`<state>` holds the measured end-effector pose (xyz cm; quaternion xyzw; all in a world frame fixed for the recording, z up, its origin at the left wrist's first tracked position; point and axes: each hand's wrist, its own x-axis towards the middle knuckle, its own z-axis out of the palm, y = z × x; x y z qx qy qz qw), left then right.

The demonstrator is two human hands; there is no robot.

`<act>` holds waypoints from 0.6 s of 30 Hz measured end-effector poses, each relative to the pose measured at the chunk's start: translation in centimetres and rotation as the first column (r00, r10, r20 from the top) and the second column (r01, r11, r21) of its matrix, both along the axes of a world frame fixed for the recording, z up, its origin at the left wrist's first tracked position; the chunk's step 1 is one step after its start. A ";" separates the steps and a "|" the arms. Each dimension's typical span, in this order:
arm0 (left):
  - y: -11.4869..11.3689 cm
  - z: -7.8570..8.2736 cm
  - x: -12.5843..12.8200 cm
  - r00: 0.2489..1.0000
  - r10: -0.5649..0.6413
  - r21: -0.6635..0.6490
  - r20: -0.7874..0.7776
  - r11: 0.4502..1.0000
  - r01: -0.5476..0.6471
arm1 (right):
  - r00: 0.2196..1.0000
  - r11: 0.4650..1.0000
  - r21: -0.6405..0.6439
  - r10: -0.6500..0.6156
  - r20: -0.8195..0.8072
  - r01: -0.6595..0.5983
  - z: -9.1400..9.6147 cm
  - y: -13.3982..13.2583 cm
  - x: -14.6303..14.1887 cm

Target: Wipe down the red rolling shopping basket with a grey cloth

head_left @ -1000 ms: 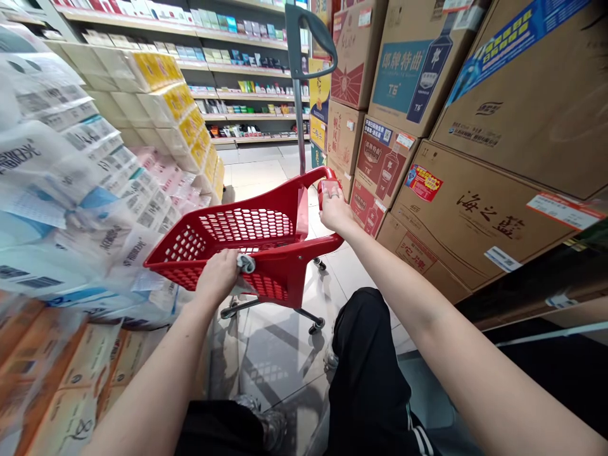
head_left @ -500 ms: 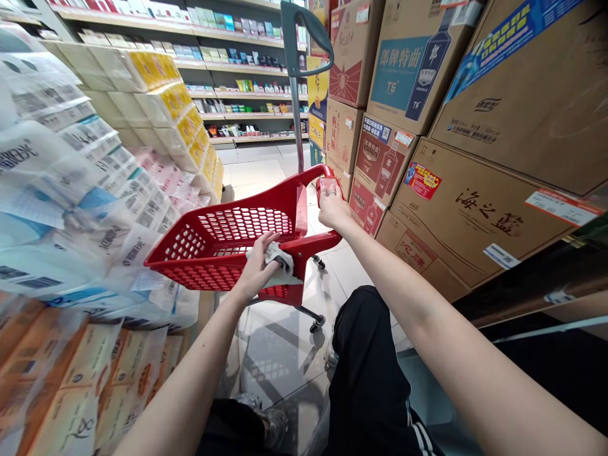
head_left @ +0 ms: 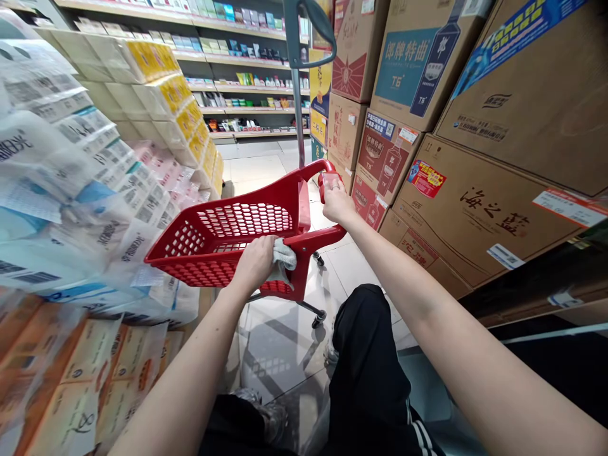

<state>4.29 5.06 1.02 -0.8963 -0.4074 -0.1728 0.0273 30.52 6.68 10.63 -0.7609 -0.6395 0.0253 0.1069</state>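
A small red plastic shopping cart (head_left: 223,256) on a wheeled metal frame stands in front of me. My right hand (head_left: 338,201) is wrapped round the red handle (head_left: 327,180) at its near right end. At the basket's near side rim, my left hand (head_left: 257,261) holds a pale grey-green cloth (head_left: 284,256) against the red plastic. The cloth bunches out beside the thumb and hangs down the outer wall. The fingertips of the left hand are partly hidden. Through the basket's lattice wall, light floor shows. A grey loop handle (head_left: 308,38) on a metal pole rises behind the cart.
Cardboard cartons (head_left: 494,209) are stacked along the right. Wrapped tissue packs (head_left: 118,209) pile up on the left, with orange packs (head_left: 80,373) lower down. Shelves of small goods (head_left: 242,88) line the back. My knee (head_left: 368,342) is close below the cart.
My left hand has closed more round the cloth and turned over, its fingers drawn in along the basket rim. My right hand stays on the handle.
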 end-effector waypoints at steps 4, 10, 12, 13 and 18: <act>-0.1 0.1 0.7 1.000 0.030 0.006 -0.008 1.000 -0.030 | 1.000 0.999 0.043 0.024 0.012 -0.025 -0.1 0.2 0.4; 0.1 0.6 1.6 0.998 0.049 -0.015 -0.035 0.999 -0.050 | 0.993 0.989 0.148 0.002 0.121 -0.020 0.0 -0.6 -1.0; 0.1 0.7 1.9 0.997 0.065 -0.008 -0.042 0.998 -0.065 | 0.991 0.990 0.137 0.008 0.131 -0.026 0.0 -1.1 -1.6; 0.1 0.7 2.1 0.996 0.076 -0.002 -0.046 0.997 -0.076 | 0.991 0.991 0.130 0.017 0.136 -0.035 -0.1 -1.3 -1.9; -0.2 0.3 3.1 0.993 0.102 0.029 -0.051 0.994 -0.101 | 0.979 0.988 0.138 0.037 0.200 -0.066 -0.3 -2.0 -1.9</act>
